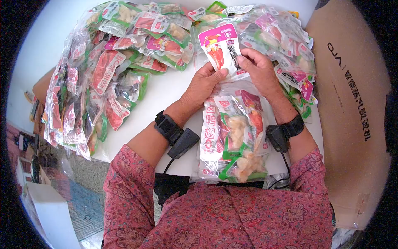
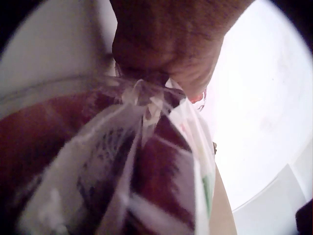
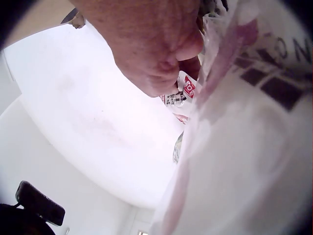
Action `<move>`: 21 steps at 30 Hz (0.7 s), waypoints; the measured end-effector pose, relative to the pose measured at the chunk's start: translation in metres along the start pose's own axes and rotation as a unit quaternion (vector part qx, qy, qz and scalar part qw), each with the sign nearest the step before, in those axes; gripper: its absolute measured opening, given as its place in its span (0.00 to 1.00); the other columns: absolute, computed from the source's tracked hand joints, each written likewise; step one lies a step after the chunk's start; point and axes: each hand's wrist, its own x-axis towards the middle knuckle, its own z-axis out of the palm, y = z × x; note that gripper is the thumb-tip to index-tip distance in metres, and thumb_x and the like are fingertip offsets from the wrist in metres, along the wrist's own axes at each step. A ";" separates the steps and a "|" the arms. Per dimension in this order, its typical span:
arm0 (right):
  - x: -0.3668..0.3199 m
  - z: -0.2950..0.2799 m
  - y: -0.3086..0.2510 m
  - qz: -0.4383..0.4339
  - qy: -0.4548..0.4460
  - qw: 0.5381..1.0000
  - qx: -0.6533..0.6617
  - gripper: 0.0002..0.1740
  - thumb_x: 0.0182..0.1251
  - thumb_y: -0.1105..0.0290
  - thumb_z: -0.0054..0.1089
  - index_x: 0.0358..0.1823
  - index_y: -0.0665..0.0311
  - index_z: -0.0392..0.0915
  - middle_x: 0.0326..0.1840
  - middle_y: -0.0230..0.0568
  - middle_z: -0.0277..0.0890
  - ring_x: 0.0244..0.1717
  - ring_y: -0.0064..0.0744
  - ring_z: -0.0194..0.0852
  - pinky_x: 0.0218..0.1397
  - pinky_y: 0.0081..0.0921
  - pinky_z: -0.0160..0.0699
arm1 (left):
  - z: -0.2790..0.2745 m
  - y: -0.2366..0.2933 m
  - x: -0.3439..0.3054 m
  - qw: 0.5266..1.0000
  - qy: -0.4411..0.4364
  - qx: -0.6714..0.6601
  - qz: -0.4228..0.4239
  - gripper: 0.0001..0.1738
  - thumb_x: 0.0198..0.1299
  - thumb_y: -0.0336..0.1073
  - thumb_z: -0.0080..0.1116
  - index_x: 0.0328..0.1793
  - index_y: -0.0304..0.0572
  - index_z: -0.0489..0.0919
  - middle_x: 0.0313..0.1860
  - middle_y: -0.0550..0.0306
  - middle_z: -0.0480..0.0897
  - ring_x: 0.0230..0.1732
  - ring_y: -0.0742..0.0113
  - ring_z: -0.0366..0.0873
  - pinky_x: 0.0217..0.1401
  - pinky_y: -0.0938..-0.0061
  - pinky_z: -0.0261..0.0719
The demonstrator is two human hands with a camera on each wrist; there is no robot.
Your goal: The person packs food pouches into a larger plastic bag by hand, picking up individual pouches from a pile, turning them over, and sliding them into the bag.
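Observation:
A white and magenta snack packet (image 1: 219, 45) is held up over the table between both hands. My left hand (image 1: 202, 86) pinches its lower left edge, thumb on the front. On the other side my right hand (image 1: 262, 71) grips the right edge, thumb and fingers bent. Just below lies a clear plastic bag (image 1: 234, 139) filled with several snack packets, against the front of the body. The left wrist view has this bag's crinkled film close up, under the hand. In the right wrist view the fingers hold a white corner with a red mark (image 3: 188, 88).
Heaped clear bags of similar packets (image 1: 112, 70) cover the table's left and back. More bagged packets (image 1: 286, 41) lie at the back right. A large cardboard box (image 1: 352, 124) stands along the right side of the white table (image 1: 166, 89). Wire cages (image 1: 85, 203) are on the floor at left.

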 end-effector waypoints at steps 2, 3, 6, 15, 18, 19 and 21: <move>0.000 0.001 0.003 -0.006 0.015 1.000 0.014 0.10 0.58 0.70 0.52 0.37 0.71 0.73 0.24 0.32 0.71 0.26 0.17 0.66 0.31 0.18 0.67 | 0.001 0.001 -0.001 1.000 0.004 0.014 -0.002 0.17 0.58 0.42 0.53 0.52 0.46 0.71 0.29 0.73 0.74 0.18 0.87 0.58 0.18 0.90 0.55; 0.000 0.000 0.004 -0.006 0.016 1.000 0.014 0.10 0.58 0.70 0.52 0.37 0.71 0.73 0.24 0.32 0.71 0.26 0.17 0.66 0.31 0.18 0.67 | 0.001 0.002 -0.001 1.000 0.002 0.020 -0.003 0.17 0.58 0.43 0.53 0.52 0.46 0.71 0.29 0.73 0.74 0.18 0.87 0.58 0.18 0.90 0.55; 0.001 -0.001 0.007 -0.005 0.003 1.000 -0.003 0.10 0.58 0.70 0.51 0.36 0.71 0.73 0.25 0.32 0.71 0.26 0.17 0.66 0.31 0.18 0.67 | -0.001 0.001 0.000 0.999 0.002 0.041 -0.007 0.18 0.58 0.43 0.53 0.52 0.46 0.71 0.29 0.73 0.74 0.19 0.87 0.58 0.18 0.90 0.55; -0.003 0.008 -0.003 0.081 0.040 0.986 0.140 0.11 0.59 0.68 0.52 0.37 0.70 0.74 0.29 0.31 0.72 0.29 0.17 0.66 0.34 0.17 0.67 | -0.009 -0.004 0.003 0.998 0.010 0.054 -0.027 0.16 0.59 0.42 0.52 0.51 0.45 0.71 0.29 0.71 0.74 0.18 0.87 0.60 0.17 0.90 0.56; -0.003 0.009 -0.001 0.092 0.011 0.981 0.169 0.12 0.59 0.67 0.52 0.37 0.70 0.74 0.30 0.31 0.72 0.30 0.17 0.66 0.34 0.17 0.66 | -0.006 -0.001 0.003 0.999 0.021 0.040 -0.023 0.16 0.58 0.41 0.53 0.50 0.45 0.72 0.30 0.71 0.74 0.18 0.87 0.61 0.17 0.90 0.56; -0.002 0.007 0.004 0.067 -0.005 0.991 0.118 0.12 0.59 0.66 0.52 0.37 0.70 0.74 0.29 0.31 0.72 0.29 0.18 0.65 0.34 0.18 0.66 | -0.005 -0.001 0.003 0.999 0.028 0.034 -0.014 0.16 0.58 0.41 0.54 0.50 0.45 0.72 0.30 0.71 0.74 0.18 0.86 0.61 0.18 0.90 0.56; -0.001 0.004 0.010 0.040 -0.022 0.997 0.065 0.13 0.60 0.66 0.52 0.37 0.69 0.74 0.28 0.32 0.72 0.29 0.18 0.65 0.34 0.18 0.66 | -0.004 0.000 0.003 0.999 0.031 0.036 -0.010 0.16 0.58 0.41 0.54 0.50 0.46 0.72 0.30 0.71 0.74 0.19 0.86 0.60 0.18 0.90 0.56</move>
